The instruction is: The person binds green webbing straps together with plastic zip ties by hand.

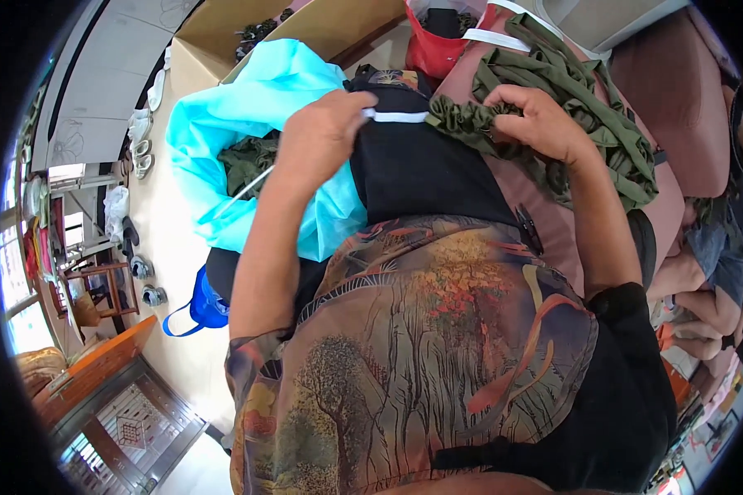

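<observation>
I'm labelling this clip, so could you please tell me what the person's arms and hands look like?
The left hand and right hand are gloveless, forearms bare, with no watch visible. A short black fabric sleeve ends near the right elbow.

Far left: a row of pale shoes [140, 132] on the light floor [182, 363], along the foot of a white wall [99, 82].
Lower on that floor: a white plastic bag [117, 211], two grey sandals [153, 294] and a wooden chair [107, 312].
Bottom left: an orange-brown wooden panel [99, 367] beside a dark patterned metal gate [132, 425].
Blue bag: on the floor, its strap looping left [210, 305].
Right edge: another person's bare legs and denim shorts [706, 256], beyond a dusty-pink padded seat [673, 99].
</observation>
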The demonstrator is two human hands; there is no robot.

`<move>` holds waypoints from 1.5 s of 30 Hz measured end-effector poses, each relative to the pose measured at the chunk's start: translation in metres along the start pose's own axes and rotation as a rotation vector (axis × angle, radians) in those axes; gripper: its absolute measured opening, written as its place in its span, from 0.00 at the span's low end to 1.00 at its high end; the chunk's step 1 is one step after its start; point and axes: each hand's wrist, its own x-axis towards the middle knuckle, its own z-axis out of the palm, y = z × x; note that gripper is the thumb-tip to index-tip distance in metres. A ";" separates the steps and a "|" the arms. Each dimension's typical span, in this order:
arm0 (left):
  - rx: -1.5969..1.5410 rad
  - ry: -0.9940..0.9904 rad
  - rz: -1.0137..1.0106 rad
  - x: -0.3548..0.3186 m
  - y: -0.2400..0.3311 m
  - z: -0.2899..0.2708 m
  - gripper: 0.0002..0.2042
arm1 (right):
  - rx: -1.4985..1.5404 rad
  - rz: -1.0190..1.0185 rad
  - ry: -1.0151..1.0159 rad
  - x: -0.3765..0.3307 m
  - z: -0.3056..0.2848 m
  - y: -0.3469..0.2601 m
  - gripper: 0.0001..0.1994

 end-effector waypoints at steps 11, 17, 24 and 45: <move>0.290 0.004 -0.080 0.022 0.036 0.042 0.16 | -0.550 -0.619 0.426 0.032 0.062 0.010 0.17; -0.116 0.231 0.230 0.032 0.018 0.049 0.09 | 0.138 -0.266 0.052 0.024 0.042 -0.010 0.18; -0.377 -0.116 0.022 0.033 0.028 0.030 0.07 | 0.149 -0.301 0.142 0.021 0.047 -0.029 0.16; 0.371 0.023 -0.247 -0.083 -0.109 -0.094 0.05 | -0.154 -0.165 0.173 -0.007 -0.015 0.025 0.08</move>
